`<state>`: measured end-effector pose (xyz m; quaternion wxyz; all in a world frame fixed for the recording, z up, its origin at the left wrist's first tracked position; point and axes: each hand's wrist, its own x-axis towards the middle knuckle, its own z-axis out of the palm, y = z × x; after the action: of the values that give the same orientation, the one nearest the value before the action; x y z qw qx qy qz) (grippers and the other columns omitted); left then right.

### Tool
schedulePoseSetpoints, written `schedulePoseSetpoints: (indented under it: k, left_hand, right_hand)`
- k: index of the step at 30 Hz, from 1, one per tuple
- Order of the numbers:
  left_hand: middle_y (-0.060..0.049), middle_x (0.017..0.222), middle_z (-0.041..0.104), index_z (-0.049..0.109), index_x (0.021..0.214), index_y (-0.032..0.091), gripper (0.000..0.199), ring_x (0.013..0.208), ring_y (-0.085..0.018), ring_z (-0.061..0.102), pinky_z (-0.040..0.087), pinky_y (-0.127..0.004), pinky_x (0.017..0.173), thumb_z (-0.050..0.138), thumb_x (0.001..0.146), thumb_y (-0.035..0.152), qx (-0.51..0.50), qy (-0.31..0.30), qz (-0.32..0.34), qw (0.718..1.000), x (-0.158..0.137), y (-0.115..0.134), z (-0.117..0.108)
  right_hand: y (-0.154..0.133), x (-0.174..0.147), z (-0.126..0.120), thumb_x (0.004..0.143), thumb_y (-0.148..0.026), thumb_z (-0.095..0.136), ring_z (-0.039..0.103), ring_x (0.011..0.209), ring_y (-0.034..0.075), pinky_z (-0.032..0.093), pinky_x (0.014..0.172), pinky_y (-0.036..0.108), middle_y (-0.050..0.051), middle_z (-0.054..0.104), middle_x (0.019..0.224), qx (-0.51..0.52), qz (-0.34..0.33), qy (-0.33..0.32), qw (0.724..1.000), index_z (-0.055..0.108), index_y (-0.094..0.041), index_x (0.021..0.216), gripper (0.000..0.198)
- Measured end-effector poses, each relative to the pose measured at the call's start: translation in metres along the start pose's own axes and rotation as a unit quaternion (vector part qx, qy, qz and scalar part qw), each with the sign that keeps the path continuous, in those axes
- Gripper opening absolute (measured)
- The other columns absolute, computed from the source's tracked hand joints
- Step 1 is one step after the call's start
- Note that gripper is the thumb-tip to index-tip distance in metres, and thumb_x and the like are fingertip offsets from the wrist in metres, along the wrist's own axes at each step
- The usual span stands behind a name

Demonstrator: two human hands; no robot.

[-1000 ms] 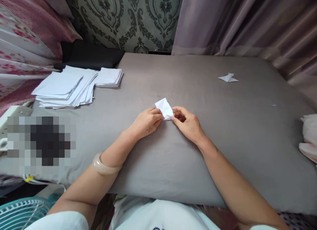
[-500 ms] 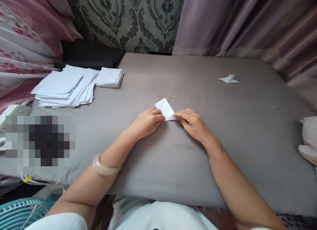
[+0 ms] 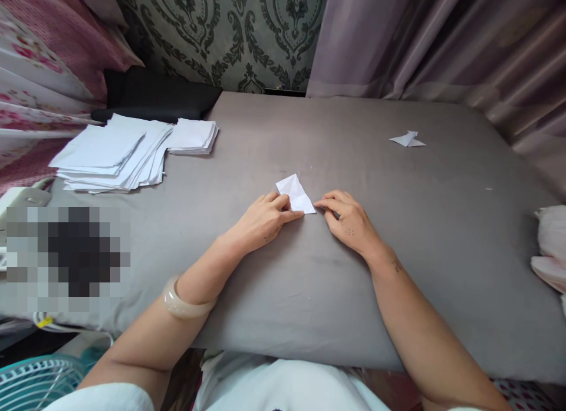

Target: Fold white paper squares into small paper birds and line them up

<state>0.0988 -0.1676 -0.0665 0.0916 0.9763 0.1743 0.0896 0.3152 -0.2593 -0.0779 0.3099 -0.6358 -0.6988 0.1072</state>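
Observation:
A small folded sheet of white paper (image 3: pixel 297 190) lies on the grey cloth in front of me, its pointed corner toward the right. My left hand (image 3: pixel 270 217) presses on its lower left part, with one finger stretched along the near edge and the others curled. Just off the right corner is my right hand (image 3: pixel 347 219), its fingertips beside the paper and a small gap showing between thumb and fingers. The paper under my left fingers is hidden.
Stacks of white paper, one large (image 3: pixel 101 154) and one smaller (image 3: pixel 192 135), sit at the far left near a black item (image 3: pixel 154 95). A folded white paper shape (image 3: pixel 407 139) rests at the back right. A teal fan (image 3: pixel 39 378) stands at lower left.
My left finger has straightened along the paper's near edge. My right hand has come off the right corner and sits slightly to its right. The paper has barely moved.

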Motion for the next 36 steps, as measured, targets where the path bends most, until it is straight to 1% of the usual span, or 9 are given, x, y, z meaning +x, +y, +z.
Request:
schedulePoseSetpoints:
  k: [5,10,17,23,27,30,32,34,36]
  left_hand:
    - [-0.009,0.106,0.053,0.052,0.133,0.035,0.052,0.085,-0.02,0.043,0.04,-0.035,0.079,0.035,0.091,0.01,0.027,-0.04,-0.021,0.999,0.001,0.003,0.0]
    - [-0.009,0.108,0.05,0.045,0.137,0.042,0.061,0.086,-0.02,0.044,0.04,-0.037,0.082,0.037,0.088,0.006,0.033,-0.043,-0.035,0.998,0.002,0.005,0.004]
    - [-0.009,0.11,0.061,0.066,0.116,0.022,0.042,0.097,-0.019,0.053,0.046,-0.029,0.081,0.036,0.09,0.007,-0.046,-0.029,-0.022,0.998,-0.002,0.004,-0.009]
    - [-0.007,0.116,0.065,0.071,0.1,0.02,0.036,0.099,-0.02,0.059,0.05,-0.029,0.078,0.041,0.087,0.006,-0.073,-0.019,-0.017,0.997,-0.006,0.001,-0.015]
    - [-0.006,0.11,0.068,0.071,0.093,0.02,0.034,0.097,-0.02,0.061,0.05,-0.028,0.076,0.042,0.084,0.006,-0.079,0.004,-0.023,0.997,-0.005,0.001,-0.01]
    - [-0.007,0.108,0.066,0.068,0.095,0.019,0.031,0.095,-0.017,0.061,0.05,-0.027,0.076,0.04,0.086,0.009,-0.085,0.081,-0.052,0.992,-0.004,0.005,-0.009]
    - [-0.012,0.116,0.06,0.062,0.11,0.018,0.028,0.104,-0.02,0.058,0.048,-0.031,0.085,0.043,0.089,0.016,-0.063,0.189,-0.095,0.975,-0.003,0.008,-0.01]
    - [-0.017,0.127,0.051,0.051,0.127,0.017,0.038,0.118,-0.026,0.048,0.04,-0.041,0.098,0.049,0.089,0.024,-0.01,0.276,-0.138,0.951,-0.003,0.01,-0.013]
    - [-0.017,0.136,0.045,0.045,0.134,0.02,0.046,0.129,-0.031,0.037,0.029,-0.047,0.104,0.053,0.089,0.028,0.046,0.29,-0.144,0.945,-0.003,0.011,-0.016]
  right_hand:
    - [-0.001,0.0,0.001,0.081,-0.007,0.045,0.061,0.09,0.017,0.049,0.081,0.032,0.004,0.067,0.096,0.044,0.064,0.045,0.996,0.071,-0.021,0.09,0.031]
    - [-0.004,0.002,0.008,0.081,-0.012,0.047,0.061,0.09,0.019,0.049,0.082,0.034,0.004,0.067,0.095,0.035,0.086,0.063,0.994,0.071,-0.022,0.089,0.027]
    - [-0.008,0.004,0.011,0.083,-0.018,0.05,0.058,0.094,0.021,0.047,0.087,0.036,0.006,0.066,0.097,0.017,0.096,0.056,0.994,0.071,-0.022,0.092,0.023]
    - [-0.013,0.005,0.011,0.085,-0.041,0.057,0.059,0.089,0.021,0.047,0.081,0.037,0.007,0.065,0.095,0.041,0.116,0.06,0.991,0.07,-0.021,0.085,0.023]
    - [-0.018,0.007,0.016,0.079,-0.038,0.065,0.059,0.085,0.02,0.048,0.079,0.036,0.005,0.065,0.094,0.062,0.114,0.053,0.99,0.067,-0.022,0.08,0.017]
    - [-0.022,0.008,0.017,0.081,-0.032,0.064,0.059,0.086,0.019,0.047,0.08,0.035,0.004,0.065,0.092,0.072,0.078,0.071,0.992,0.064,-0.023,0.076,0.011]
    - [-0.025,0.009,0.014,0.084,-0.029,0.061,0.059,0.089,0.02,0.045,0.083,0.037,0.005,0.065,0.095,0.034,0.038,0.112,0.992,0.065,-0.024,0.079,0.008]
    - [-0.026,0.009,0.01,0.087,-0.025,0.057,0.057,0.094,0.021,0.042,0.086,0.039,0.006,0.066,0.1,-0.037,-0.011,0.137,0.99,0.067,-0.026,0.084,0.01]
    - [-0.026,0.008,0.006,0.09,-0.02,0.053,0.056,0.098,0.022,0.039,0.088,0.04,0.006,0.066,0.105,-0.099,-0.06,0.126,0.985,0.068,-0.027,0.088,0.017]
